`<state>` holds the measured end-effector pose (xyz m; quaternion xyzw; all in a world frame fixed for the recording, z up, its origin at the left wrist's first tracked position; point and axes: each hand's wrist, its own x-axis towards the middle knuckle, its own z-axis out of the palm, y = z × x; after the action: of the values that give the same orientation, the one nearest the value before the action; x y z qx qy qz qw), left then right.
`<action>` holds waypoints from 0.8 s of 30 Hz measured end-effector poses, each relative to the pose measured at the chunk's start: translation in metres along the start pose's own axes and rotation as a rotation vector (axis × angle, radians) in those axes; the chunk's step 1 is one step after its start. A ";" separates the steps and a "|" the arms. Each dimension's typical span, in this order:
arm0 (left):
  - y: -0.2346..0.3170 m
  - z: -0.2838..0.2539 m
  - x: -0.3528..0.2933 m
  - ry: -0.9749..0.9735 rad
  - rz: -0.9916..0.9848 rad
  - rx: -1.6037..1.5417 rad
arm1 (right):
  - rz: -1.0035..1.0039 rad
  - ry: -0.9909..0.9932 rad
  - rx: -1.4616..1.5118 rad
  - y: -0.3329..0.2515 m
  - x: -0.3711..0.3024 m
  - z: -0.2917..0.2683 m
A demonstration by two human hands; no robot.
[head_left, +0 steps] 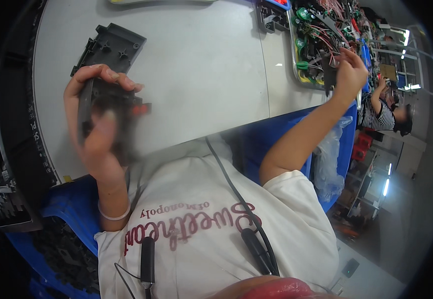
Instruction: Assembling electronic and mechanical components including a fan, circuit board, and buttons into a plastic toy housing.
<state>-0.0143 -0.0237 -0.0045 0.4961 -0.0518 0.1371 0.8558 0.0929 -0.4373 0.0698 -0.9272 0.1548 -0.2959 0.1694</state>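
My left hand (pixel 99 117) is closed round a dark grey plastic housing (pixel 88 102), tilted over the left part of the table. Small red bits (pixel 140 109) show at its blurred right side. Just beyond it a second dark grey plastic housing (pixel 119 42) lies with its ribbed inside facing up. Out to the right, my right hand (pixel 352 74) has its fingers pinched together at the edge of a tray (pixel 296 67) full of wired parts. A dark flat piece (pixel 330 72) hangs at these fingertips, over the tray's near rim; its kind is unclear.
The tray holds tangled red and black wires (pixel 326 35) and green parts. Another dark plastic part (pixel 272 17) lies left of the tray. Blue bins stand below the table, one with clear plastic bags (pixel 331 164), another with dark parts (pixel 67 254). A person in stripes (pixel 378 117) works farther right.
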 end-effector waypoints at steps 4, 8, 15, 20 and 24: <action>0.000 0.000 0.001 0.013 -0.005 0.023 | 0.097 0.027 0.446 -0.011 -0.008 0.024; 0.002 -0.001 0.001 0.018 0.002 -0.032 | -0.166 0.485 0.674 -0.044 -0.001 0.011; 0.005 -0.001 -0.001 0.049 -0.017 -0.038 | -0.259 0.433 1.039 -0.101 -0.023 -0.021; 0.003 -0.001 0.001 0.048 -0.010 -0.101 | -0.310 0.076 1.410 -0.110 -0.039 -0.041; 0.005 -0.002 -0.001 0.067 -0.033 -0.162 | -0.371 -0.061 1.209 -0.113 -0.043 -0.041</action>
<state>-0.0168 -0.0199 -0.0020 0.4214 -0.0261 0.1348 0.8964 0.0561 -0.3286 0.1266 -0.6872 -0.2079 -0.3288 0.6136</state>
